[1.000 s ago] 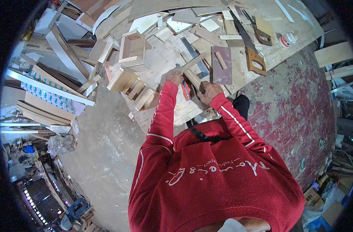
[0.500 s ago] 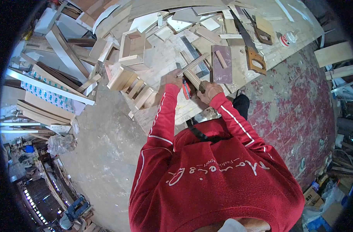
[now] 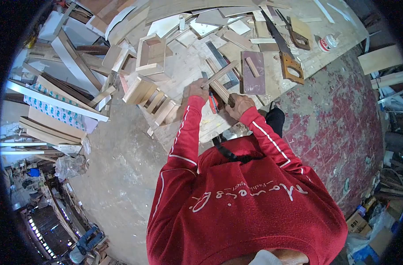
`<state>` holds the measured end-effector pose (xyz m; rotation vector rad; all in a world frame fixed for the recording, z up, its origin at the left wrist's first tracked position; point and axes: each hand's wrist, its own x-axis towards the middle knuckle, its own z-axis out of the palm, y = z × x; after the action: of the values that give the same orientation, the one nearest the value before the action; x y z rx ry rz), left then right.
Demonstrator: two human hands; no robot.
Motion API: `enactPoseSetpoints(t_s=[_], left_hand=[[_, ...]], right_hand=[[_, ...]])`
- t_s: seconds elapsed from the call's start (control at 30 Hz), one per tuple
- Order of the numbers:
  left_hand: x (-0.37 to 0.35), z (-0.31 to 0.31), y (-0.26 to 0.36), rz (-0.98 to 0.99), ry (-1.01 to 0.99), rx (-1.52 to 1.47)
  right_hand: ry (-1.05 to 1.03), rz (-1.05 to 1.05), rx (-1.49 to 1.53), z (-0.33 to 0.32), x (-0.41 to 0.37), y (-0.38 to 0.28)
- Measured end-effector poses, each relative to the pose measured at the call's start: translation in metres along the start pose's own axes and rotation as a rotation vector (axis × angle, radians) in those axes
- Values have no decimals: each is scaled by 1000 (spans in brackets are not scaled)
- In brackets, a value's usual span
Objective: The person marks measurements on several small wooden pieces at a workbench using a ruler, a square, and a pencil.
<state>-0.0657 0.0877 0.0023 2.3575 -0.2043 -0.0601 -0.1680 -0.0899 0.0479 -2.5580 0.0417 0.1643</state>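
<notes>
A handsaw (image 3: 292, 66) lies just beside a dark board (image 3: 253, 75) on a cluttered workbench (image 3: 183, 66), with a second saw (image 3: 298, 39) and a white bottle (image 3: 326, 43) near its far edge. An open wooden box (image 3: 150, 55) stands among offcuts at left. Grey concrete (image 3: 117, 168) meets worn red flooring (image 3: 342, 128) below.

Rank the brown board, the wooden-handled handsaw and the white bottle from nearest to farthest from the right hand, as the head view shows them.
From the right hand:
1. Brown board, just ahead of it.
2. Wooden-handled handsaw, farther to the right.
3. White bottle, far off at the upper right.
</notes>
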Motion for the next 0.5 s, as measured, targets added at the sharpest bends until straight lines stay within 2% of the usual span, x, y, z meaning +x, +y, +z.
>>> enactPoseSetpoints(t_s=[0.17, 0.23, 0.37, 0.47, 0.5], left_hand=[[11, 7, -18, -122, -77, -41], [13, 9, -23, -296, -178, -735], [14, 9, -19, -403, -139, -799], [17, 8, -23, -424, -214, -821], [15, -1, -5, -526, -207, -809]], right_hand=[[17, 2, 10, 0, 0, -3], [15, -5, 1, 2, 0, -1], [23, -16, 5, 2, 0, -2], [13, -36, 20, 6, 1, 2], [13, -35, 20, 5, 0, 2]])
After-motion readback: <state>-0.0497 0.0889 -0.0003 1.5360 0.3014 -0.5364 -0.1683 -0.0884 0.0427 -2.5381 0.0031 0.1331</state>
